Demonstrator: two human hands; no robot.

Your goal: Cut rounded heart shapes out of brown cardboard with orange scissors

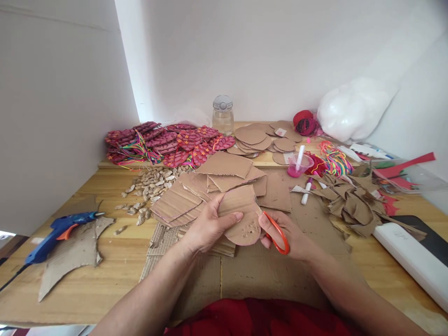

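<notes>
Cardboard [248,210] under left thumb [232,219], scissors [281,231] in right: hands [206,227] [297,237] angled inward.

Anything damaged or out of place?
The rounded brown cardboard piece in the left hand looks damaged: small dark pits near its lower edge mar an otherwise intact face. Some pale shell-like bits lie outside their heap.

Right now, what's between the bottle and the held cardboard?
Head view: red patterned discs, then stacked cardboard pieces, lie between the bottle and the held cardboard.
</notes>
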